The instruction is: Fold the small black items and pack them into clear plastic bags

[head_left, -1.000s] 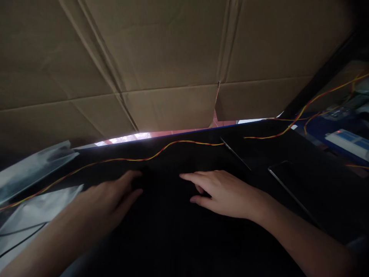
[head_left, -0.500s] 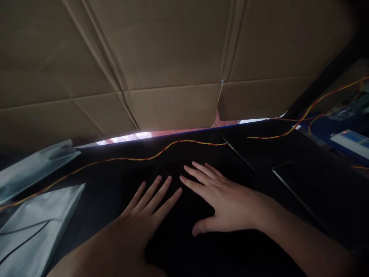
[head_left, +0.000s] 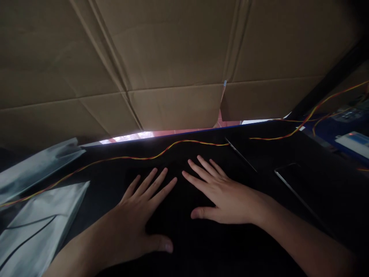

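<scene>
My left hand lies palm down with its fingers spread, over a dark surface. To the right of it, my right hand is also palm down, fingers and thumb stretched out. Neither hand holds anything. The surface under them is too dark to tell its kind or whether both palms press on it. Beyond the fingertips runs a twisted red and yellow wire. A thin, flat dark panel with a bright edge lies just past my right hand.
Translucent plastic bags lie at the left, one with a black cord over it. Another bright-edged dark panel is at the right. A white and blue device with a red light stands far right. Cardboard walls the back.
Both hands have shifted slightly away from me, and the left thumb now shows, stretched out. The view has moved a little, so the surroundings sit slightly further right.
</scene>
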`<act>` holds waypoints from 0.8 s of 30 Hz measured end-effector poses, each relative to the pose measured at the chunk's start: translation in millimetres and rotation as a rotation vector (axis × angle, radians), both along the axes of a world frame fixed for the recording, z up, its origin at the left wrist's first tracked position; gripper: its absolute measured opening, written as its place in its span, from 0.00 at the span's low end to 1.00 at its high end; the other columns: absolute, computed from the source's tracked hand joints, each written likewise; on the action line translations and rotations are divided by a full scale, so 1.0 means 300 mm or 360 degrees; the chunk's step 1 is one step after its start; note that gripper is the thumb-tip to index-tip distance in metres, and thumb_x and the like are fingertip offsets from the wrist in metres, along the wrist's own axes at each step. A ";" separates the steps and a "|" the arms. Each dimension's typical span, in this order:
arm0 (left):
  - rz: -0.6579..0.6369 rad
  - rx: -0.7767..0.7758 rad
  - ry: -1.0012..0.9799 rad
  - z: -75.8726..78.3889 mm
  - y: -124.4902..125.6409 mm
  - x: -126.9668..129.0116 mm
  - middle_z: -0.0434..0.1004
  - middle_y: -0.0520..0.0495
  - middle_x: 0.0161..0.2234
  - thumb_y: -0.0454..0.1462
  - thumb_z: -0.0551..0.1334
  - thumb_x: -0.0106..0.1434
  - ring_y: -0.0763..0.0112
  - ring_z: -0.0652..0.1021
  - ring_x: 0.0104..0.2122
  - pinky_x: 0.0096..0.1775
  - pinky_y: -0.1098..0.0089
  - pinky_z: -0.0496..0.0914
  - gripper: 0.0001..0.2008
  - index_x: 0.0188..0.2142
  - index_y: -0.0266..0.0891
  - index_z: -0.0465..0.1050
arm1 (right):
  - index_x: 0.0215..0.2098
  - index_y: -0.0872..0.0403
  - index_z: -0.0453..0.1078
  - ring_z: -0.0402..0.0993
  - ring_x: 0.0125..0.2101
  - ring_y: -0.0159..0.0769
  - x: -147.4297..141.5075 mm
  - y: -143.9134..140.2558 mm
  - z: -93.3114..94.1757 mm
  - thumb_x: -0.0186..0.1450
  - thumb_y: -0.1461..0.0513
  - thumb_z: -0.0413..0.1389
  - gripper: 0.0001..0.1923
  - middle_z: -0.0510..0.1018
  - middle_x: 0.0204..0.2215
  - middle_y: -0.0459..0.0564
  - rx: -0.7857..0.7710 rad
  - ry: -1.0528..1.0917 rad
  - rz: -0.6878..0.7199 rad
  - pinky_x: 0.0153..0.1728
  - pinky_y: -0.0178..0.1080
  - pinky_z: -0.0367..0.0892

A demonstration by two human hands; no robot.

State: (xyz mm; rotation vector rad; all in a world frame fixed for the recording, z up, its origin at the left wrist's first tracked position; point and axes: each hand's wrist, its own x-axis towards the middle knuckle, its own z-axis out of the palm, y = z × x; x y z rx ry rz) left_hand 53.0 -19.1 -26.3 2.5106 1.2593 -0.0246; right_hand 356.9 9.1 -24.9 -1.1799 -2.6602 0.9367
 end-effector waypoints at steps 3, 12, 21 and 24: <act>0.0021 0.0072 0.0021 0.008 0.021 -0.018 0.46 0.41 0.81 0.69 0.65 0.64 0.31 0.54 0.77 0.69 0.26 0.58 0.55 0.80 0.61 0.41 | 0.80 0.46 0.55 0.40 0.81 0.49 0.018 0.027 0.020 0.81 0.44 0.49 0.35 0.49 0.82 0.51 -0.0006 0.0289 -0.0194 0.78 0.62 0.47; 0.0256 0.0508 0.0101 0.038 0.128 -0.090 0.71 0.39 0.72 0.51 0.54 0.79 0.38 0.70 0.70 0.66 0.35 0.66 0.29 0.75 0.47 0.63 | 0.63 0.53 0.76 0.74 0.61 0.53 0.086 0.101 -0.003 0.77 0.60 0.56 0.18 0.78 0.62 0.57 0.0812 0.0255 -0.0675 0.66 0.60 0.70; 0.0364 0.0679 0.0086 0.036 0.160 -0.123 0.77 0.38 0.67 0.40 0.56 0.75 0.38 0.74 0.66 0.63 0.36 0.66 0.25 0.69 0.48 0.72 | 0.71 0.46 0.70 0.66 0.69 0.50 0.039 0.083 -0.003 0.79 0.59 0.56 0.23 0.75 0.69 0.50 0.0701 0.0280 -0.0357 0.69 0.59 0.65; 0.0320 0.0665 0.0022 0.058 0.159 -0.108 0.81 0.41 0.62 0.40 0.56 0.76 0.45 0.78 0.61 0.61 0.42 0.70 0.21 0.64 0.48 0.76 | 0.73 0.47 0.67 0.70 0.66 0.48 0.004 0.085 -0.030 0.79 0.62 0.56 0.25 0.78 0.66 0.52 0.0600 0.0306 -0.0321 0.67 0.58 0.66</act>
